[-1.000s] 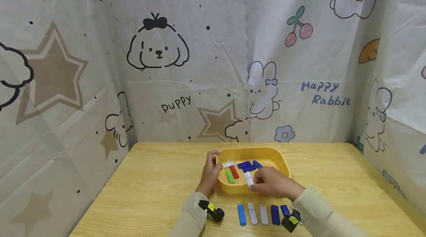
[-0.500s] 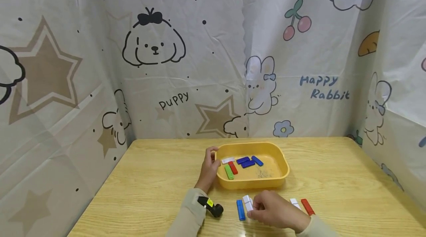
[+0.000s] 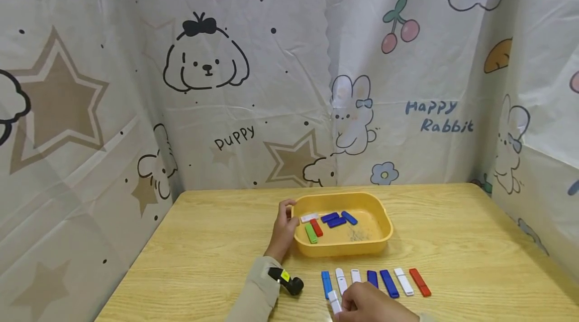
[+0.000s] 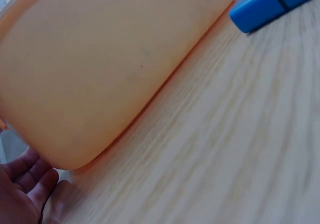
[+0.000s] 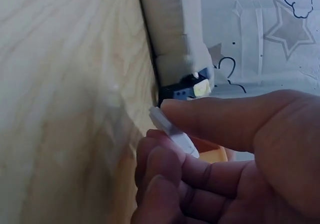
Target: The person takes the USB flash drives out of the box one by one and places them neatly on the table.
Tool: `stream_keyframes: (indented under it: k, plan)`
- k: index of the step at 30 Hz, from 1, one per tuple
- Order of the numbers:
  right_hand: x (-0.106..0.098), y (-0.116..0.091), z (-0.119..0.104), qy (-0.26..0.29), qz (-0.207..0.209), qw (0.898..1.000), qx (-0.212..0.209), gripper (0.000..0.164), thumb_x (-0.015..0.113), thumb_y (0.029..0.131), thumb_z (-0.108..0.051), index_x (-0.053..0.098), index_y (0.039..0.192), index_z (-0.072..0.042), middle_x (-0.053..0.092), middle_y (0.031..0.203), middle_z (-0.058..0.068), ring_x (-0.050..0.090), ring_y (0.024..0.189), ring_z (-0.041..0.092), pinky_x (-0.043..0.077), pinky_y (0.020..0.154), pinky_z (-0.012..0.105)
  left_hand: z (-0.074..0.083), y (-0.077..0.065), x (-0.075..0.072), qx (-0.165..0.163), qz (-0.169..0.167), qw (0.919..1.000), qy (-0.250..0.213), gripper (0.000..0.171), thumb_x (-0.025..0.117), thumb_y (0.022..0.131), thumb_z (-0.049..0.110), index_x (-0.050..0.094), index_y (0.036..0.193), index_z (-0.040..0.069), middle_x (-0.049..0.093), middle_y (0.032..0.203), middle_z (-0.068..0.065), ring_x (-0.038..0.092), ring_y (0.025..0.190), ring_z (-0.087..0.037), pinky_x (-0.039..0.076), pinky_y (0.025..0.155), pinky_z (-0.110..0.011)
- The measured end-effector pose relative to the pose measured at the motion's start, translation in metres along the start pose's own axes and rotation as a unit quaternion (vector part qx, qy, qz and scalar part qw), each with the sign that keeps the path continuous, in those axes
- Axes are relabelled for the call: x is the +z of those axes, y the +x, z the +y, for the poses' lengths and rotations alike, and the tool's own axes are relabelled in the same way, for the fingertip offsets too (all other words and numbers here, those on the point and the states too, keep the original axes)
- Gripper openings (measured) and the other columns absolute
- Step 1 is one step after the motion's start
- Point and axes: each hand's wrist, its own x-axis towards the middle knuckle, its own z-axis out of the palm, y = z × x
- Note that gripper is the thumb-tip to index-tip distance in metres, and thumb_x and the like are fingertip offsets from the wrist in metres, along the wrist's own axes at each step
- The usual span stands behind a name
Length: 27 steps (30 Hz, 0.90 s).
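Observation:
In the head view my right hand (image 3: 373, 304) pinches a white USB stick (image 3: 334, 303) in front of a row of USB sticks. The right wrist view shows this white stick (image 5: 172, 131) between thumb and fingertips. A light blue stick (image 3: 326, 284) starts the row at the left; a red one (image 3: 419, 282) ends it at the right, with white and dark blue ones between, some partly hidden by the hand. My left hand (image 3: 282, 229) holds the left end of a yellow plastic tray (image 3: 344, 249); its fingers touch the tray's outer wall (image 4: 115, 79) in the left wrist view.
Inside the tray lie a green stick (image 3: 311, 233), a red stick (image 3: 316, 227), a white stick (image 3: 309, 217) and several blue ones (image 3: 336, 222). A wooden table (image 3: 217, 241) carries everything. Patterned curtains (image 3: 253, 111) enclose its back and sides.
My right hand has carried the white USB stick out of the tray, toward me, to the front of the row. My left hand stays at the tray's left end. The head view tilted down slightly.

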Motion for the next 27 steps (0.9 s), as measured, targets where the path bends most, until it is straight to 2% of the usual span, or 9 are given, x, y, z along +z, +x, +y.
stream_keyframes:
  k: [2, 9, 13, 19, 21, 27]
  plan:
    - [0.003, 0.0, 0.003, -0.01, -0.003, 1.0, -0.011, 0.029, 0.069, 0.087, -0.025, 0.061, 0.064, -0.01, 0.048, 0.057, -0.006, 0.042, 0.053, 0.01, 0.033, 0.051, 0.023, 0.003, -0.001, -0.001, -0.006, -0.006, 1.0, -0.002, 0.044, 0.045, 0.087, 0.003, 0.041, 0.129, 0.014, 0.053, 0.112, -0.018, 0.05, 0.095, -0.022, 0.044, 0.079, -0.034]
    - [0.006, -0.002, 0.005, -0.021, -0.009, 1.0, -0.005, 0.028, 0.069, 0.087, -0.026, 0.06, 0.065, -0.012, 0.05, 0.058, -0.006, 0.045, 0.055, 0.01, 0.035, 0.051, 0.023, 0.04, -0.015, -0.008, -0.006, -0.025, 0.9997, 0.005, 0.043, 0.043, 0.088, 0.0, 0.039, 0.131, 0.002, 0.052, 0.115, -0.028, 0.049, 0.095, -0.022, 0.044, 0.079, -0.032]
    - [0.008, 0.005, 0.017, -0.03, -0.021, 0.999, -0.012, 0.028, 0.07, 0.086, -0.03, 0.061, 0.065, -0.013, 0.052, 0.059, -0.006, 0.045, 0.054, 0.01, 0.036, 0.05, 0.024, 0.034, -0.012, -0.007, 0.001, -0.026, 0.9997, -0.001, 0.043, 0.044, 0.087, 0.0, 0.04, 0.13, 0.002, 0.052, 0.113, -0.028, 0.049, 0.094, -0.022, 0.044, 0.077, -0.03]
    - [0.018, 0.034, 0.067, -0.031, -0.033, 0.999, -0.006, 0.029, 0.072, 0.081, -0.043, 0.066, 0.067, -0.018, 0.057, 0.061, -0.005, 0.049, 0.056, 0.011, 0.039, 0.05, 0.027, 0.007, -0.001, -0.002, -0.005, -0.019, 0.9997, -0.012, 0.044, 0.043, 0.088, 0.002, 0.039, 0.132, 0.01, 0.052, 0.116, -0.023, 0.05, 0.098, -0.025, 0.044, 0.079, -0.032]
    - [0.02, 0.041, 0.081, -0.036, -0.036, 0.999, -0.005, 0.028, 0.072, 0.08, -0.045, 0.067, 0.068, -0.021, 0.059, 0.062, -0.006, 0.05, 0.057, 0.01, 0.04, 0.051, 0.027, 0.004, 0.0, -0.001, -0.006, -0.014, 0.9998, -0.01, 0.044, 0.043, 0.088, 0.003, 0.04, 0.131, 0.013, 0.052, 0.116, -0.02, 0.05, 0.098, -0.025, 0.044, 0.08, -0.032]
    - [0.023, 0.048, 0.09, -0.038, -0.045, 0.998, 0.007, 0.019, 0.074, 0.08, -0.037, 0.069, 0.071, -0.021, 0.061, 0.066, -0.004, 0.053, 0.059, 0.011, 0.044, 0.053, 0.028, 0.001, 0.0, 0.0, 0.0, -0.004, 1.0, -0.007, 0.044, 0.044, 0.086, 0.004, 0.041, 0.129, 0.015, 0.053, 0.113, -0.018, 0.05, 0.096, -0.023, 0.044, 0.079, -0.032]
